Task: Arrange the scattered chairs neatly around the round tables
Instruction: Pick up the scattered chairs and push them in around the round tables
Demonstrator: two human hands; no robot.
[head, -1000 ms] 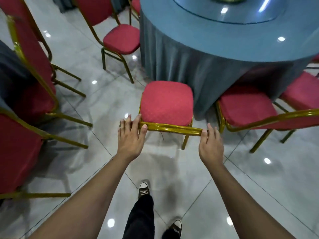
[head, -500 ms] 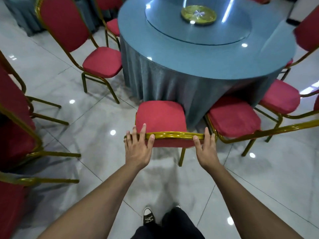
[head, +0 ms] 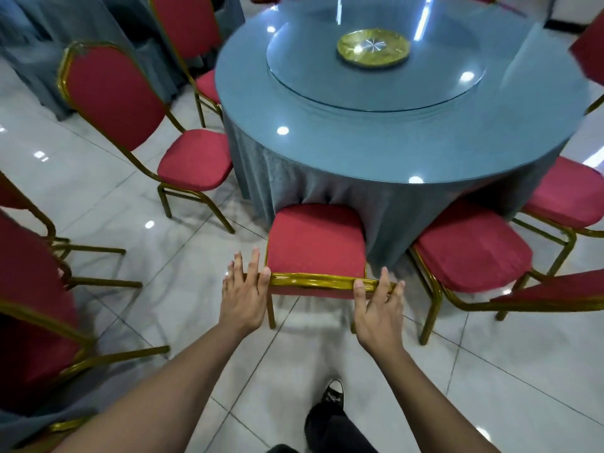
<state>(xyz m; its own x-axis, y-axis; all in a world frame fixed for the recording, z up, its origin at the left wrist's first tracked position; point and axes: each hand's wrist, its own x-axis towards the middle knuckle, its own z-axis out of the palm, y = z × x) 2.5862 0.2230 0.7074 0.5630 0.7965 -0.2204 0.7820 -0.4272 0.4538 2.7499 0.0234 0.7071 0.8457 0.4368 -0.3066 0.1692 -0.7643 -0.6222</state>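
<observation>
A red-cushioned chair [head: 315,243] with a gold frame stands in front of me, its seat front tucked against the blue cloth of the round table [head: 376,148]. My left hand [head: 244,292] rests on the left end of the chair's gold top rail, fingers straight, thumb on the rail. My right hand [head: 379,308] lies at the rail's right end, fingers spread and straight, thumb on the rail. Neither hand curls round the rail.
Red chairs ring the table: one at the left [head: 192,158], two at the right [head: 470,246] [head: 568,194]. More chairs crowd my left side [head: 29,289]. A gold dish [head: 372,47] sits on the glass turntable. Glossy tiled floor lies underfoot.
The chair has slid forward so its seat meets the tablecloth. Both hands followed it on the top rail, and I have stepped closer to the table.
</observation>
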